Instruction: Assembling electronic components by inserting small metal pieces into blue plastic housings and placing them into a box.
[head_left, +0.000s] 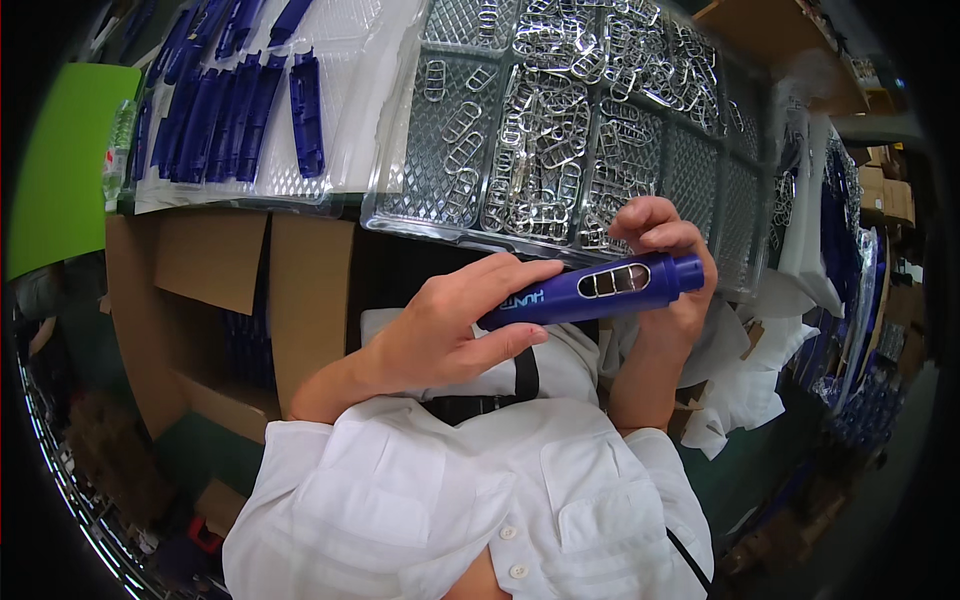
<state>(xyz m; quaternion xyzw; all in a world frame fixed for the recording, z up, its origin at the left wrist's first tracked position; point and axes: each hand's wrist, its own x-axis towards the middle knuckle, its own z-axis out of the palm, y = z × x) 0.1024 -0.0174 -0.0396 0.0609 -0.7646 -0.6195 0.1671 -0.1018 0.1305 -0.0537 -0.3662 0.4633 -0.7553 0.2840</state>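
Note:
Level in front of my waist lies a blue tube-shaped plastic housing with pale printing on its side. A chrome frame with three windows sits in an oval opening near its right end. My left hand grips the left end, thumb below and fingers along the top. Behind the narrower right end, my right hand curls round the housing, with some fingertips raised above it. Just beyond the hands is a clear compartmented tray, several of its compartments heaped with similar chrome frames.
Blue half-shells lie in rows on a white-lined tray at the far left, beside a plastic bottle. An open cardboard box with blue parts inside stands below left. White wrapping and bagged blue parts fill the right side.

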